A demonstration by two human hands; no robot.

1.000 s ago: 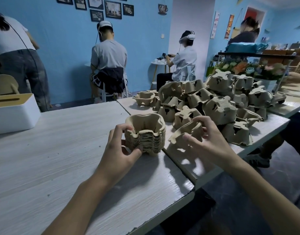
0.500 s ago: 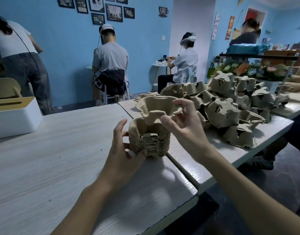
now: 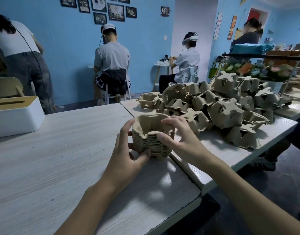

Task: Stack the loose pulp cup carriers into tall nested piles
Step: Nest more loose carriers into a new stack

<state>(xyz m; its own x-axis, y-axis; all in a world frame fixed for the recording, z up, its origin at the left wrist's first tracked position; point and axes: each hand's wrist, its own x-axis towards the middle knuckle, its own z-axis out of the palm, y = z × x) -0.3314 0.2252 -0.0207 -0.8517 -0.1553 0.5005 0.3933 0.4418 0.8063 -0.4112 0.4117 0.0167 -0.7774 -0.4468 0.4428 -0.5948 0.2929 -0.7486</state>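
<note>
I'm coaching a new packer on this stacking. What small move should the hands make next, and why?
Probably press the topmost brown pulp carrier down with the right hand until it nests. It stands proud of the nested pile of carriers below, which the left hand grips at its side, so the pile should hold steady.

Matt, rough pulp carriers; woodgrain table

Sky-blue painted walls carry black-framed pictures; pale wood-grain tables stand on a dark floor, a small white round table beyond.
</note>
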